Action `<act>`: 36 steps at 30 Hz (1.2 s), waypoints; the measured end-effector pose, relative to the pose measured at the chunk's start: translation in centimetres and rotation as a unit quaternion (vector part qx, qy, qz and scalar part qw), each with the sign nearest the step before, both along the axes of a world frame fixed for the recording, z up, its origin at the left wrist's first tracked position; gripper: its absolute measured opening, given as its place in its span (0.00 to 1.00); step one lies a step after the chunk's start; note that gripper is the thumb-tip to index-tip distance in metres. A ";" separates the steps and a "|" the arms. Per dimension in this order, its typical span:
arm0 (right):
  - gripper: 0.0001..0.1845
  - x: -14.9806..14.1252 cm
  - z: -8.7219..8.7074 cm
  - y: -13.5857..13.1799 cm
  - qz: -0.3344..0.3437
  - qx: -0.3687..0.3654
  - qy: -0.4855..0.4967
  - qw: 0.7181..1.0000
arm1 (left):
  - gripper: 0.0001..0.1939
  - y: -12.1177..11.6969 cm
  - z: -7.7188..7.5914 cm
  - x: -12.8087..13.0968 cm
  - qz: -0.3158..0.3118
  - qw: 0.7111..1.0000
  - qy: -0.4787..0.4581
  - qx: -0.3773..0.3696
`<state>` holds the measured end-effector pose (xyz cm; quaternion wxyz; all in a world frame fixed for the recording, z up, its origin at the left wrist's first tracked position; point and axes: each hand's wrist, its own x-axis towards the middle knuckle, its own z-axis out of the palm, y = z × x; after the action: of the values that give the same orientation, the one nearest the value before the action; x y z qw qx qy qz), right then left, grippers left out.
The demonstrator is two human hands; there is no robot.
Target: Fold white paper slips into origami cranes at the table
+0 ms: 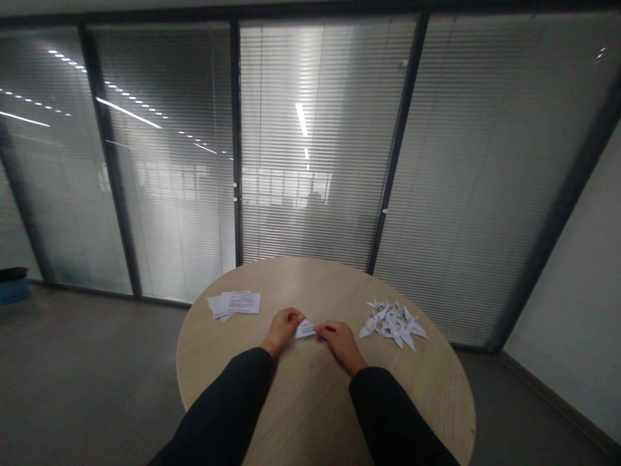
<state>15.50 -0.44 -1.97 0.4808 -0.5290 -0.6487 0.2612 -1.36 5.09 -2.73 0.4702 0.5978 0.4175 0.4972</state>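
Observation:
Between my hands is a small folded piece of printed paper (305,329), roughly triangular, over the middle of the table. My left hand (284,329) pinches its left side near the top. At its right corner, the fingertips of my right hand (336,338) close on the paper. To the left lies a loose stack of printed paper sheets (241,302). On the right side is a heap of folded white paper cranes (392,321), with pointed tips sticking out in several directions.
The round wooden table (310,278) stands close to a glass partition (315,142) with blinds and dark frames. A white wall (577,310) rises at the right. At the far left a blue box (13,289) with a dark top rests on the grey floor (111,362).

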 end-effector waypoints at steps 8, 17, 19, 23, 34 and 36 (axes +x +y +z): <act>0.13 1.3 -1.1 1.1 -0.046 -0.042 0.157 0.986 | 0.12 0.4 0.7 -2.0 0.070 0.984 -0.156 -0.057; 0.23 -0.5 -0.3 0.0 0.041 0.001 0.181 0.983 | 0.16 -1.4 0.6 -0.3 -0.005 0.973 -0.198 -0.114; 0.22 -0.7 -0.2 -0.2 0.072 -0.006 0.179 0.981 | 0.16 -1.5 0.6 -0.2 -0.043 0.969 -0.207 -0.125; 0.17 -1.1 0.0 -0.5 0.104 0.004 0.138 0.985 | 0.16 -1.8 0.6 0.5 -0.106 0.957 -0.233 -0.140; 0.15 -0.9 -0.8 0.3 0.079 0.033 0.126 0.988 | 0.24 -2.5 0.4 1.2 -0.156 0.968 -0.164 -0.113; 0.15 -0.8 -0.9 0.4 0.076 0.038 0.119 0.989 | 0.25 -2.9 0.7 1.2 -0.159 0.972 -0.140 -0.106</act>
<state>14.69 -0.05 -2.85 0.5532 -0.4246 -0.6348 0.3329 -0.14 2.23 -2.02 0.6576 0.5280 0.2970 0.4479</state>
